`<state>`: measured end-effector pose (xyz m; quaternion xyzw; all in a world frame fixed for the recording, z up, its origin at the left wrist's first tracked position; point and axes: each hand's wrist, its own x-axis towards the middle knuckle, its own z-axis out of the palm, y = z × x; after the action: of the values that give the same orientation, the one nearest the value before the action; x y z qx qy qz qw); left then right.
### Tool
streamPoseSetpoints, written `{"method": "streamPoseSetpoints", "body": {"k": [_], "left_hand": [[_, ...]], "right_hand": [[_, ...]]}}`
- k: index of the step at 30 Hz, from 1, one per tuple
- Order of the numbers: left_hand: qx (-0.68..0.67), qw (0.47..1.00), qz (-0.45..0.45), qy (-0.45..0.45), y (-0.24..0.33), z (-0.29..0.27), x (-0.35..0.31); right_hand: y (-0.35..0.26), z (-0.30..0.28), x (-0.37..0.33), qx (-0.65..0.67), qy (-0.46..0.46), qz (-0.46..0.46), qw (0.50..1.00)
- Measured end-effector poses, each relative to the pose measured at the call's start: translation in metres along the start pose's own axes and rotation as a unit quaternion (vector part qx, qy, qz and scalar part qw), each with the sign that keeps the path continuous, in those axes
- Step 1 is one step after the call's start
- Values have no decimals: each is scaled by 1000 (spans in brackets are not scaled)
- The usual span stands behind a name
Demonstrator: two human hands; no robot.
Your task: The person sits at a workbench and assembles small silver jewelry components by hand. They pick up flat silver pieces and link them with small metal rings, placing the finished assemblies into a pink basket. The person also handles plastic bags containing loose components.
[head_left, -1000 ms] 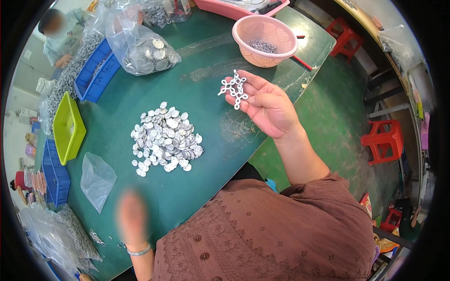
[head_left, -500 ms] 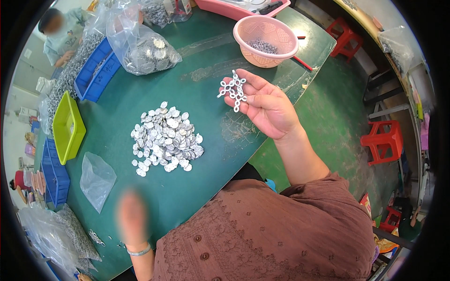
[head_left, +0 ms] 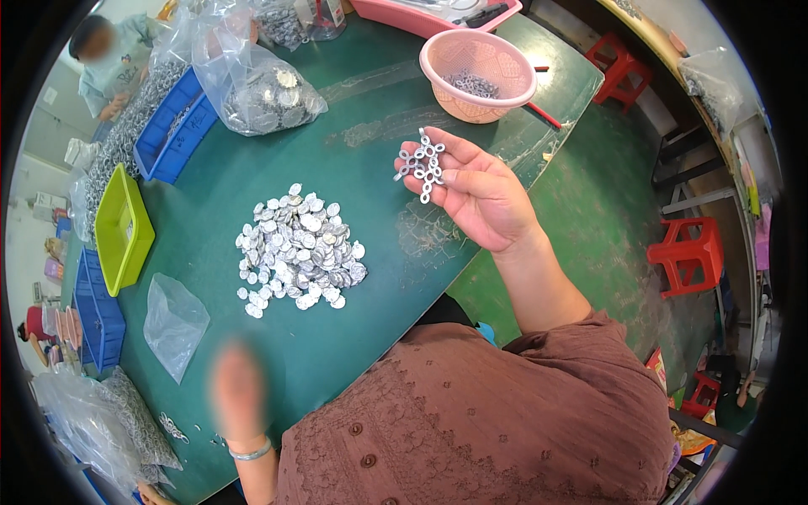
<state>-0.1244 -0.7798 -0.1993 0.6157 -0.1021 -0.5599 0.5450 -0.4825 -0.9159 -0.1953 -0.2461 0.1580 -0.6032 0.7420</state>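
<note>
My right hand (head_left: 484,189) is raised over the table's right edge, palm up. Its thumb presses several silver metal pieces made of small oval rings (head_left: 427,164) against the fingers. Down at the lower left, my left hand (head_left: 238,383) is at the table, with a bracelet (head_left: 251,452) round the wrist. That hand is blurred, so its fingers do not show. Between the two hands, towards the left, a heap of flat silver oval medals (head_left: 303,244) lies loose on the green table (head_left: 370,311). An empty-looking clear plastic bag (head_left: 175,324) lies beside my left hand.
Beyond my right hand stands a pink basket (head_left: 478,76) holding small metal parts, near a red pen (head_left: 543,115). A filled clear bag (head_left: 265,93), blue trays (head_left: 177,126) and a yellow-green tray (head_left: 124,231) line the far and left sides. A person (head_left: 118,63) sits far left.
The silver ring pieces in my right hand have tilted and shifted very slightly. My left hand and the heap of medals stay where they were.
</note>
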Motion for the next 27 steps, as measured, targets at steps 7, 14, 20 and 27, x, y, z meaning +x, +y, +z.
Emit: {"method": "streamPoseSetpoints", "body": {"k": [7, 14, 20, 27], "left_hand": [[-78, 984, -21, -161, -6, -41, 19], [-30, 999, -12, -33, -10, -36, 25], [-48, 997, -18, -58, -1, -9, 8], [-49, 986, -38, -154, 7, -16, 11]], "right_hand": [[2, 0, 0, -21, 5, -7, 1000], [2, -2, -1, -25, 12, -15, 1000], [6, -10, 5, -5, 19, -16, 1000], [-9, -44, 16, -8, 30, 14, 999]]}}
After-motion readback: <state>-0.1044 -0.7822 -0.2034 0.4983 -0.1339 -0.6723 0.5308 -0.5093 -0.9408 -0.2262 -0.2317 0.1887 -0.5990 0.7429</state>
